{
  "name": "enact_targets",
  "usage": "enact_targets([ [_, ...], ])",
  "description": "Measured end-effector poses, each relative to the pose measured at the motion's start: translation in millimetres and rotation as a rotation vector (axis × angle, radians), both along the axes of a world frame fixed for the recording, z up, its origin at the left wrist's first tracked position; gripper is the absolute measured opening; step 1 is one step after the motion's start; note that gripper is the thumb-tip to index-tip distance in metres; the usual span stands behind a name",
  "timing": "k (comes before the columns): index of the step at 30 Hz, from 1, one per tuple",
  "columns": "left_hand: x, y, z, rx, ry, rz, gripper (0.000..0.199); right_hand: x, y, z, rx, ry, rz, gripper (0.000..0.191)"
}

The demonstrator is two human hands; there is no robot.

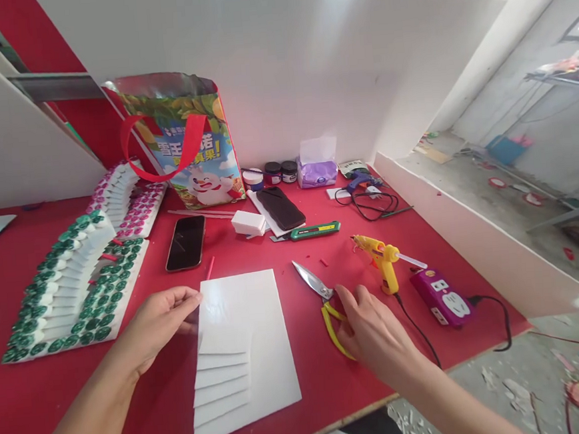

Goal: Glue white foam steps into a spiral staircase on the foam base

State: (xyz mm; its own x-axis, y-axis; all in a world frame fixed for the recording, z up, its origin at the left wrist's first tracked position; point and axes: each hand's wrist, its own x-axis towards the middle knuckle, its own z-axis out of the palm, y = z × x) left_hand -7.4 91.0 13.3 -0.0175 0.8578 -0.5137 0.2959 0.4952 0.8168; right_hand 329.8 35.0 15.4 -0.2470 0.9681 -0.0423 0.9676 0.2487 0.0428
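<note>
A white board (265, 326) lies on the red table, with several overlapping white strips (224, 376) stepped along its lower left side. At its upper left edge my left hand (164, 315) is closed, thumb and fingers pinching the board; the fingers behind are partly hidden. Scissors with yellow handles (333, 334) rest to the right of the board, blades pointing away to the upper left. My right hand (371, 324) is closed around one of their handles, its fingertips partly out of sight. A thin red stick (210, 268) lies just beyond the board.
On the right are a yellow glue gun (384, 260) and a purple power socket (442, 298) with cords. Behind lie a green cutter (315, 230), two phones (185, 244), a white block (248, 223) and a shopping bag (199, 150). Decorated white stepped pieces (74, 287) stand left.
</note>
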Motion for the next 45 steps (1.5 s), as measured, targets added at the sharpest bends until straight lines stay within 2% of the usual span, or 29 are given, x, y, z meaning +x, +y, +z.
enact_targets([
  [4, -2, 3, 1.0, -0.017, -0.024, -0.011, 0.040, 22, -29, -6.2, 0.154, 0.138, 0.020, 0.050],
  [8, -1, 7, -1.3, -0.009, -0.041, -0.005, 0.037, 33, -38, -14.8, 0.211, 0.083, -0.066, 0.040],
  [12, 0, 9, -2.7, -0.022, -0.074, 0.003, 0.035, 29, -20, -23.9, 0.199, -0.118, -0.050, 0.041],
  [15, -1, 8, -1.6, -0.028, -0.086, 0.015, 0.036, 25, -6, -20.2, 0.176, -0.168, -0.027, 0.040],
  [19, -3, 4, 0.6, -0.035, -0.098, 0.026, 0.036, 8, 11, -7.2, 0.174, -0.025, 0.077, 0.040],
  [22, -6, 2, 0.8, -0.047, -0.111, 0.030, 0.037, -19, 32, -10.2, 0.137, 0.184, 0.155, 0.059],
  [25, -10, 2, -0.3, -0.047, -0.112, 0.055, 0.040, -49, 59, -23.5, -0.015, 0.193, 0.067, 0.080],
  [27, -14, 2, -0.9, -0.042, -0.114, 0.070, 0.041, -63, 71, -30.5, -0.080, 0.191, 0.016, 0.084],
  [30, -21, 0, -1.1, -0.061, -0.120, 0.051, 0.042, -74, 76, -32.5, -0.113, 0.195, 0.055, 0.083],
  [34, -26, -1, -0.2, -0.052, -0.112, 0.077, 0.049, -72, 71, -29.8, -0.125, 0.200, 0.169, 0.079],
  [39, -24, -3, 0.5, -0.033, -0.118, 0.099, 0.049, -53, 53, -27.8, -0.120, 0.270, 0.347, 0.073],
  [42, -18, -1, 1.1, -0.013, -0.125, 0.112, 0.046, -28, 20, -18.3, -0.143, 0.264, 0.427, 0.074],
  [45, -5, 4, 1.6, 0.000, -0.133, 0.118, 0.046, 10, -33, -4.7, -0.074, 0.191, 0.564, 0.070],
])
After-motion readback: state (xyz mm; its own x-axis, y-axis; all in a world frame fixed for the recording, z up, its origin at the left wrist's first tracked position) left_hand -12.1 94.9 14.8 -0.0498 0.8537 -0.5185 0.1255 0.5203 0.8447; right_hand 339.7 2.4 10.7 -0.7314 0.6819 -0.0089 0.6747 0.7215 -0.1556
